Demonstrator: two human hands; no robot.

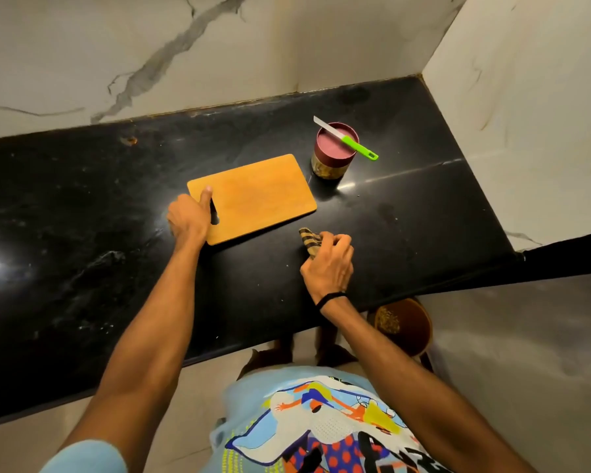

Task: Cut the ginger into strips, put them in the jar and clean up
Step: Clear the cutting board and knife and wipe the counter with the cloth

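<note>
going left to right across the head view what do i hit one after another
left hand → cutting board it grips → jar → brown bin below the counter edge. Left out, since they overlap the jar's span: knife on its lid, right hand holding the cloth.

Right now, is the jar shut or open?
Shut: the maroon lid sits on the jar, and the green-handled knife lies across that lid.

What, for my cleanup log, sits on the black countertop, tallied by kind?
Wooden cutting board: 1
Maroon-lidded jar: 1
Green-handled knife, lying across the jar's lid: 1
Striped cloth, gripped by the right hand: 1
Total: 4
</note>
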